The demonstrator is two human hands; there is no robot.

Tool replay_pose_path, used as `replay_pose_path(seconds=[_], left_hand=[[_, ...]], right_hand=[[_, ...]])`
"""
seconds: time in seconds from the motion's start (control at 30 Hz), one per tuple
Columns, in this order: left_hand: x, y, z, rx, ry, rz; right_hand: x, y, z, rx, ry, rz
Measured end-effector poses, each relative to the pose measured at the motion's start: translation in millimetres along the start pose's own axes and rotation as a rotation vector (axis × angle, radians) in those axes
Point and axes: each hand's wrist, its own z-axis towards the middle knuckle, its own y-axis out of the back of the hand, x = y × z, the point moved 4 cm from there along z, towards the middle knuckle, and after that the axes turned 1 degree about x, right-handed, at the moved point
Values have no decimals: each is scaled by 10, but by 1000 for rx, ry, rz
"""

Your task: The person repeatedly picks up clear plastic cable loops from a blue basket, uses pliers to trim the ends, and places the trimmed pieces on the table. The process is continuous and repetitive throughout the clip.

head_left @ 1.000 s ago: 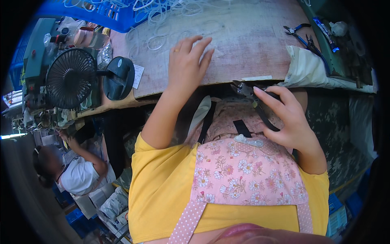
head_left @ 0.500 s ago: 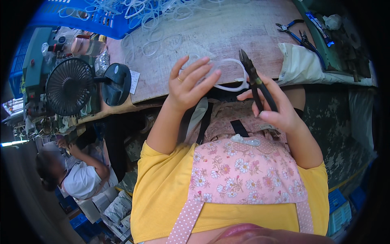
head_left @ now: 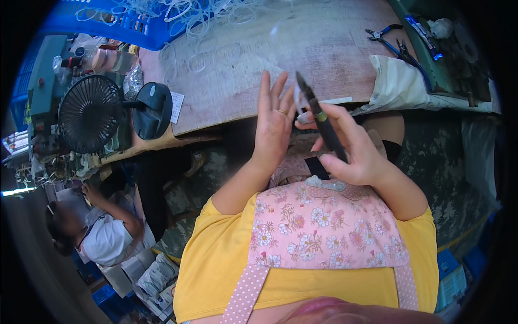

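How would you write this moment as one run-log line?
right grip: holding black pliers; left grip: open, beside pliers; clear piece: by right grip; clear loops: in blue basket, on table

A worn grey table [head_left: 324, 51] is in front of the left hand [head_left: 272, 132] and the right hand [head_left: 350, 146].
Far past the left hand, off to its left, is a blue basket [head_left: 121, 36], with a messy pile of clear loops [head_left: 189, 19] in it and beside it. One thin loop [head_left: 198, 62] lies nearer that hand. Further left are a small white paper [head_left: 176, 107] and a fan's black base [head_left: 152, 110]. Just past the right hand, a flat white strip [head_left: 340, 100] lies near the edge. To its right are a crumpled white sheet [head_left: 394, 81] and two pairs of pliers [head_left: 385, 33], one partly over the sheet.
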Motion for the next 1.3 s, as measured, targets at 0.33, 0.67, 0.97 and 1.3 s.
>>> replay_pose_path(seconds=[0.33, 0.67, 0.97, 1.3], left_hand=[[-332, 101, 121, -151, -93, -459], [-471, 73, 52, -110, -270, -483], [-500, 46, 36, -90, -265, -421], [-464, 65, 129, -3, -44, -607]], right_hand=[[270, 47, -107, -103, 194, -592], [317, -107, -185, -5, 295, -1034], [285, -122, -196, -15, 283, -1048], [185, -74, -181, -19, 236, -836]])
